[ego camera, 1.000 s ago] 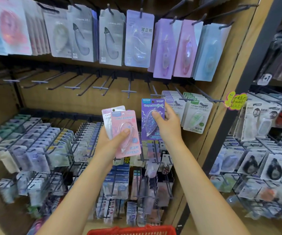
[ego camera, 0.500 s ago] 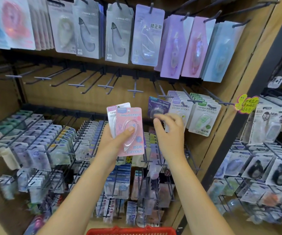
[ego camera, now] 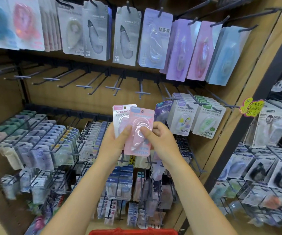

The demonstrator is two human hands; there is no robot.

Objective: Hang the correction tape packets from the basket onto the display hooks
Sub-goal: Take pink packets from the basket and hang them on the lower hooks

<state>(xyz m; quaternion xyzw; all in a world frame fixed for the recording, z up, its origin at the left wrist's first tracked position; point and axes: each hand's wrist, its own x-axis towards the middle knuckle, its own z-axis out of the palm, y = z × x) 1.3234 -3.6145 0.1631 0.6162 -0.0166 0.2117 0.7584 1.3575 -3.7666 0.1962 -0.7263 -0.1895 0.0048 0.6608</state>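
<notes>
Both hands meet before the display rack [ego camera: 92, 100]: the left hand [ego camera: 114, 143] grips a white packet [ego camera: 120, 116], the right hand [ego camera: 160, 138] pinches the pink packet [ego camera: 139, 133] overlapping it.

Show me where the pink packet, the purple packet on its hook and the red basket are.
pink packet [ego camera: 139, 133]: head view, on its clear blister.
purple packet [ego camera: 162, 111]: head view, on its card face.
red basket [ego camera: 133, 232]: head view, on its top rim.
</notes>
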